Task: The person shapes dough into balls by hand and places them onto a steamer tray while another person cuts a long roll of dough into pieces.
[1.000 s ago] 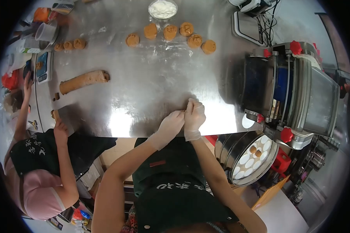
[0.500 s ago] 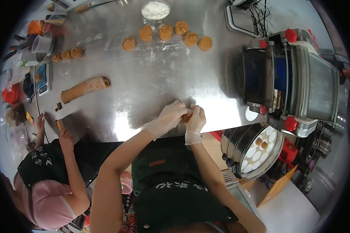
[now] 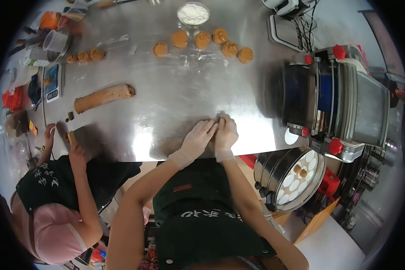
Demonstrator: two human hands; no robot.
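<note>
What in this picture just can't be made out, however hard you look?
- Whatever sits between the left hand and right hand: head view, the gloved fingers cover it.
- The readout on the small scale: too small.
- The inside of the metal machine: its housing hides it.
- What the co-worker's hand presses on: its own fingers and shadow hide it.
- The white bowl: contents too small to identify.

Bare steel table (image 3: 175, 94) ahead (wide open); machine (image 3: 337, 103) blocks right, dough log (image 3: 104, 97) lies left.
</note>
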